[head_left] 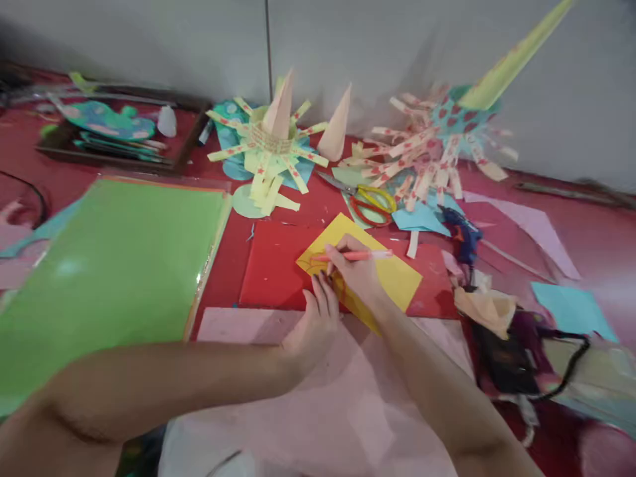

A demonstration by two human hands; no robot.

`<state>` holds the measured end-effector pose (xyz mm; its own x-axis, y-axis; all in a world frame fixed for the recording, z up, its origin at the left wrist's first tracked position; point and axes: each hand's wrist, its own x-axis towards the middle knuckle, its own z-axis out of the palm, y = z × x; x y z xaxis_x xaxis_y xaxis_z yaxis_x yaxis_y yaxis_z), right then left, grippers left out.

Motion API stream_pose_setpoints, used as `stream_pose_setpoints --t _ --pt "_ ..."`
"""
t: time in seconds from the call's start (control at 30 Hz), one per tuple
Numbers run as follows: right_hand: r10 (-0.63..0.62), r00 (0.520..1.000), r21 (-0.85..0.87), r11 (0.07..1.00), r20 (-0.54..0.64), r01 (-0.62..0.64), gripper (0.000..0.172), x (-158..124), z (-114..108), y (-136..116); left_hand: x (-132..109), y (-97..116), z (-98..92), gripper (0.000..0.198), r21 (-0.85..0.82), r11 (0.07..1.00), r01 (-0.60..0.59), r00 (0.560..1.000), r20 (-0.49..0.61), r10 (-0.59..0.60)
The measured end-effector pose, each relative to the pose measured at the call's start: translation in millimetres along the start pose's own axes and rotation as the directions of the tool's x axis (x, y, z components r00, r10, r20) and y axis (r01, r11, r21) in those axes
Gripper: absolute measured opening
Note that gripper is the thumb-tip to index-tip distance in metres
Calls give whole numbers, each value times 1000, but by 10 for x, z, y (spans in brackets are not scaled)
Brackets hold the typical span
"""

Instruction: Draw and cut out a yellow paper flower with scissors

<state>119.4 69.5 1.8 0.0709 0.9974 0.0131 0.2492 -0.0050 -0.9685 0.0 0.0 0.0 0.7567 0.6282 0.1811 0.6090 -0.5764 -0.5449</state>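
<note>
My right hand (360, 271) is closed around a red pen (365, 254), its tip at the left corner of a yellow sheet of paper (397, 281). Curved reddish lines show on the yellow paper near the tip. Below the pen, my left hand (320, 308) lies with its fingers stretched out, fingertips on the lower left edge of the yellow paper. Under that paper is a red sheet (275, 265), and pale pink paper (238, 324) lies nearer to me.
A green sheet pack (124, 252) lies left. Behind are scissors (365, 199), a spiky paper figure (271, 142), a pink cone (336, 126) and a tall-horned paper piece (462, 119). A wooden tray (114, 159) stands back left; a glue gun (462, 235) lies right.
</note>
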Motion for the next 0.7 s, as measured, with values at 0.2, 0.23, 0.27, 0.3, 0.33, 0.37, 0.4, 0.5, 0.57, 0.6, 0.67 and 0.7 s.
stream_pose_setpoints --t 0.2,0.23,0.27,0.3,0.33,0.37,0.4,0.5,0.57,0.6,0.67,0.7 --pt "28 1000 1 1000 -13 -28 30 8 0 -19 23 3 23 41 -45 999 11 1000 1 -11" --pt "33 999 4 999 -16 -33 30 6 3 -26 22 -4 18 41 -64 998 10 1000 -1 -10" --pt "35 999 8 999 -17 -35 30 4 8 -32 21 -12 12 40 -79 997 8 1000 -1 -8" --pt "36 999 10 999 -17 -36 30 2 12 -36 21 -19 8 39 -90 996 7 1000 -1 -7" --pt "34 999 10 999 -18 -34 30 2 16 -36 20 -24 5 39 -94 996 8 1000 2 -8" --pt "30 999 7 1000 -23 -30 30 2 19 -33 19 -27 4 39 -95 995 10 1000 3 -9" --pt "24 999 1 1000 -34 -24 30 3 20 -27 18 -28 6 39 -97 995 10 1000 4 -10" --pt "-12 997 -36 999 -79 9 29 8 17 -6 15 -20 17 40 -112 994 10 1000 6 -9" --pt "-26 995 -54 998 -95 21 29 9 11 0 14 -14 24 41 -114 994 3 1000 17 -1" --pt "-24 995 -55 998 -94 19 29 8 7 -3 14 -13 26 41 -106 994 -2 1000 23 4" --pt "-9 997 -40 999 -71 6 30 5 2 -17 15 -14 28 41 -80 997 -10 999 30 12" --pt "-3 999 -27 1000 -51 1 30 3 0 -26 16 -15 28 41 -65 998 -13 1000 25 14"
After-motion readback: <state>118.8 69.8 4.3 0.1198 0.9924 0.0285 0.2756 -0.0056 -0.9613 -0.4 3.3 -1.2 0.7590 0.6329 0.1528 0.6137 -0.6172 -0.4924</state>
